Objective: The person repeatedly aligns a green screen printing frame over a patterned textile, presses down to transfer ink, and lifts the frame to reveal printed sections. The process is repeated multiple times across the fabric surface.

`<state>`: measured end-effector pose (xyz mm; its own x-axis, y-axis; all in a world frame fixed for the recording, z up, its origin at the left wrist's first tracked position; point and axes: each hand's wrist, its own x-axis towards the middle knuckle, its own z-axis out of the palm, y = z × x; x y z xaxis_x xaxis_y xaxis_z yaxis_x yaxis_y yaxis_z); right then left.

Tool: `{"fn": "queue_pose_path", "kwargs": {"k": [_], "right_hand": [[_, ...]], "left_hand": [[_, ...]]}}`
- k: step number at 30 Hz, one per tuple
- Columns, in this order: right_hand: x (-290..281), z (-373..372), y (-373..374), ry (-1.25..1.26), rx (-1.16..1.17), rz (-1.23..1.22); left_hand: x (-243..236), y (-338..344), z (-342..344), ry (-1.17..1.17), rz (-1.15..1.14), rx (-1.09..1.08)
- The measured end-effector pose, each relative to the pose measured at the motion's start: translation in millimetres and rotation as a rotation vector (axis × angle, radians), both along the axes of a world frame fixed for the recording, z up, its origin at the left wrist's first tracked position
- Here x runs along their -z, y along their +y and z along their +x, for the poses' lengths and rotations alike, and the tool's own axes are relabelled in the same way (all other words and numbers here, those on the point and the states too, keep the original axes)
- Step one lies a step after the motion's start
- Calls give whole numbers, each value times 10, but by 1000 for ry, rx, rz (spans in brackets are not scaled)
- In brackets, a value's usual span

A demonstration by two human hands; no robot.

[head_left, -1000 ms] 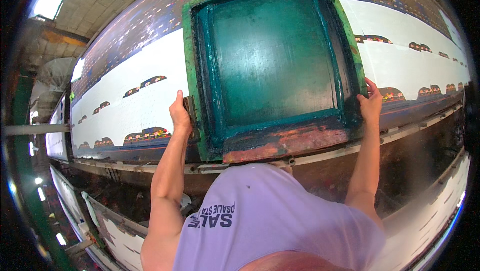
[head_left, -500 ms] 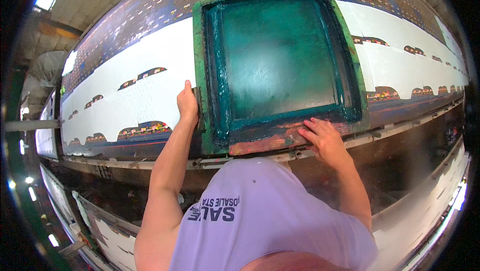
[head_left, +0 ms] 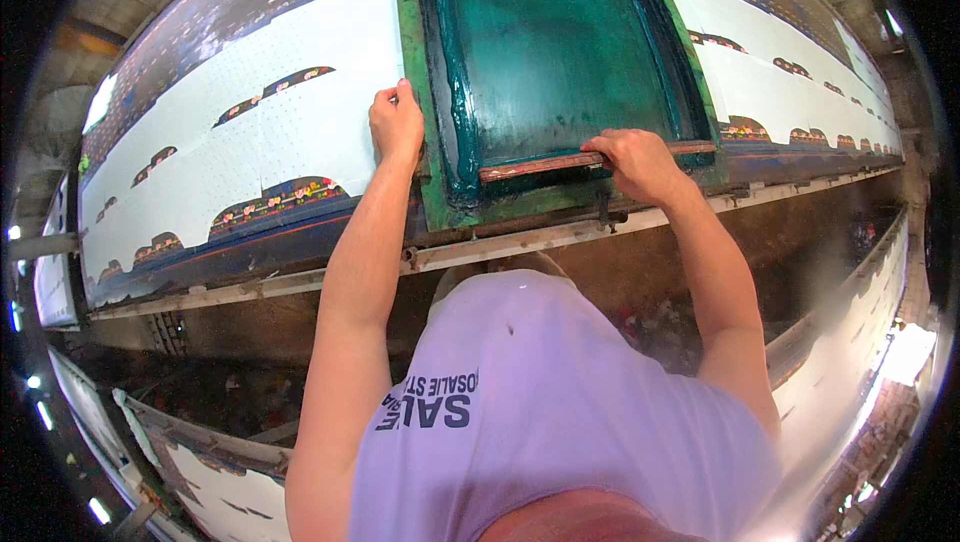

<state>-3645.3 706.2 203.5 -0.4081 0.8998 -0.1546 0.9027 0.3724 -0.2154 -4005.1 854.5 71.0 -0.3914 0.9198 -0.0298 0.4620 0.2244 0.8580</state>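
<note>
A screen-printing frame [head_left: 411, 37] with green painted rims lies over white sheet material on a long table, its mesh [head_left: 560, 62] dark green and glossy. At its left rim, my left hand [head_left: 397, 124] is closed round the edge, thumb upward. Across the near end of the mesh stands a long, reddish-brown squeegee [head_left: 545, 164], tipped up so that its narrow top edge shows. My right hand [head_left: 640, 164] grips this squeegee right of its middle, fingers curled over the top. Its blade is hidden.
White panels [head_left: 300, 127] with scalloped cutouts run along the table on both sides over dark patterned material. A metal rail [head_left: 330, 280] borders the table's near edge, with a small bracket [head_left: 604, 210] below the frame. Another white-covered table [head_left: 225, 477] stands behind me.
My right hand has gone from resting with spread fingers on the flat-lying squeegee to gripping it, now tipped upright. My left hand stays at the frame's left rim. The view has shifted.
</note>
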Motion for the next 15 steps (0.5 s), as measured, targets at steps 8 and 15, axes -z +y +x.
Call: {"fn": "queue_pose_path", "kwargs": {"k": [8, 15], "right_hand": [[454, -114, -504, 62, 12, 277], [662, -137, 59, 40, -21, 450]], "left_hand": [[-12, -26, 58, 39, 7, 6], [81, 54, 4, 18, 23, 12]]}}
